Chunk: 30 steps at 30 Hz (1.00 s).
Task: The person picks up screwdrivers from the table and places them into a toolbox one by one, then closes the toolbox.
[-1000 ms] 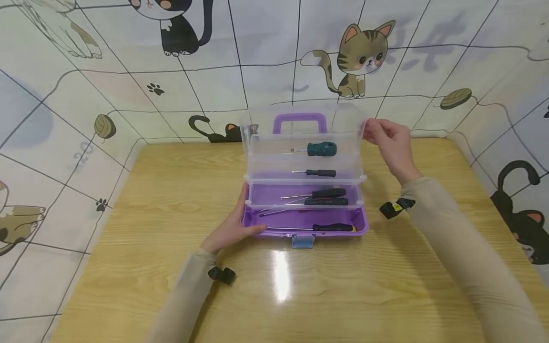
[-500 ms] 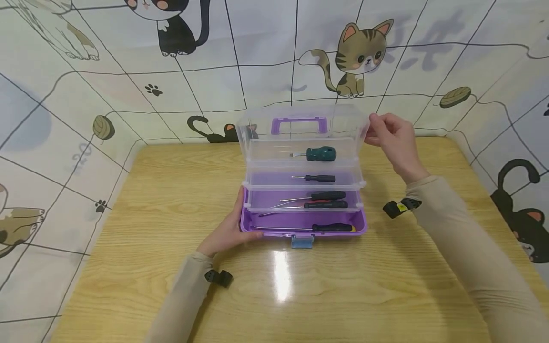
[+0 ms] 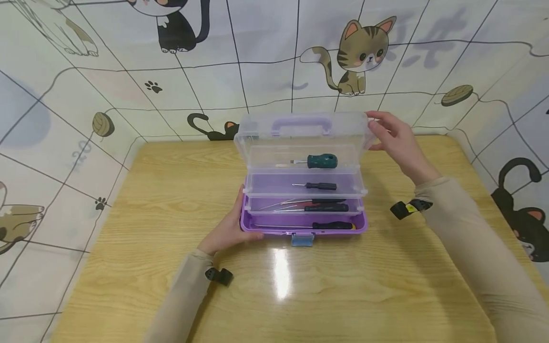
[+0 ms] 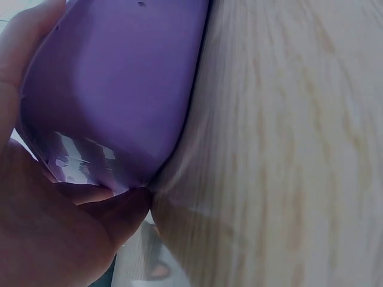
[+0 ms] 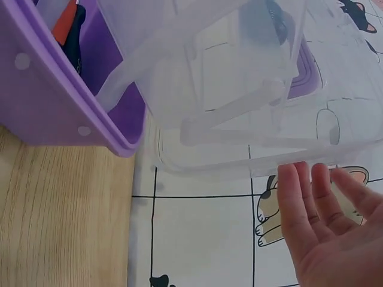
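A purple toolbox with a clear lid stands on the table, its lid raised and tilted at the back. My left hand grips its left end, thumb at the front corner; in the left wrist view the fingers reach around the purple end wall. My right hand holds the lid's right edge by the fingertips. On the raised clear trays lie a green-handled screwdriver and a small black screwdriver. More black-handled screwdrivers show lower, one on the bottom of the box.
A blue latch hangs at the box's front. The wooden table runs under it, and a cat-patterned cover rises behind and on both sides. A purple handle sits on the lid.
The lid has swung forward and down with my right hand on its edge. The clear trays have come lower and forward with it. My left hand stays at the box's left end.
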### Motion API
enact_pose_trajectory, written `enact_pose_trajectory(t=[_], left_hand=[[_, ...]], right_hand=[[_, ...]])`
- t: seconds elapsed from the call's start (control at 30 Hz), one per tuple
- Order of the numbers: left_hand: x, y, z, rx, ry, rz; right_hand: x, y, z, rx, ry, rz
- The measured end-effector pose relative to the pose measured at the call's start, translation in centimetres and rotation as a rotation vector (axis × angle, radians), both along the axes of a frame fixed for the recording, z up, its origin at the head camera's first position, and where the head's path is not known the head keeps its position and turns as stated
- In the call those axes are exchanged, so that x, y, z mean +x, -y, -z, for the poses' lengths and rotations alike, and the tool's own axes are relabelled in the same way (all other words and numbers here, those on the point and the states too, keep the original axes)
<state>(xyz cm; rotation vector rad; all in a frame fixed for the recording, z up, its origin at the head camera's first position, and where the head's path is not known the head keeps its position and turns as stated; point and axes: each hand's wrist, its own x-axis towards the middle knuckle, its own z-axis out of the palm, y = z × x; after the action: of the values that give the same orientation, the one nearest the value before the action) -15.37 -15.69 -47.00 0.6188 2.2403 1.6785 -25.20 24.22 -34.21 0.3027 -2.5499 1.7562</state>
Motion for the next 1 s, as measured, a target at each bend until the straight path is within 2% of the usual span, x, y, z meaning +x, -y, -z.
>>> enact_pose_trajectory(t=[0.03,0.07,0.2,0.27,0.3,0.4,0.7,0.77,0.93,1.0], left_hand=[[0.0,0.0,0.0,-0.001,0.005,-0.001],[0.1,-0.1,-0.4,-0.001,0.015,0.000],[0.1,0.0,-0.4,-0.016,0.030,-0.008],[0.1,0.0,-0.4,-0.031,0.020,-0.012],[0.0,0.1,0.1,-0.039,0.010,-0.016],[0.1,0.1,0.1,-0.045,-0.005,-0.020],[0.0,-0.1,0.0,0.029,-0.017,-0.007],[0.1,-0.2,-0.5,0.031,-0.019,-0.007],[0.8,-0.6,-2.4,0.026,-0.003,-0.007],[0.9,-0.7,-2.8,0.012,0.000,-0.017]], right_hand=[[0.1,-0.1,0.0,-0.002,0.016,-0.016],[0.2,-0.1,-0.1,-0.007,0.032,-0.031],[0.6,-0.4,-0.1,-0.082,0.088,-0.103],[0.8,-0.6,-0.1,-0.118,0.102,-0.141],[0.8,-0.6,-0.1,-0.148,0.114,-0.162],[0.8,-0.8,-0.2,-0.204,0.148,-0.209],[1.1,-1.3,-0.3,-0.216,0.209,-0.281],[1.2,-1.4,-0.3,-0.193,0.207,-0.294],[1.6,-1.7,-0.3,-0.028,0.193,-0.301],[1.8,-1.8,-0.2,0.013,0.195,-0.289]])
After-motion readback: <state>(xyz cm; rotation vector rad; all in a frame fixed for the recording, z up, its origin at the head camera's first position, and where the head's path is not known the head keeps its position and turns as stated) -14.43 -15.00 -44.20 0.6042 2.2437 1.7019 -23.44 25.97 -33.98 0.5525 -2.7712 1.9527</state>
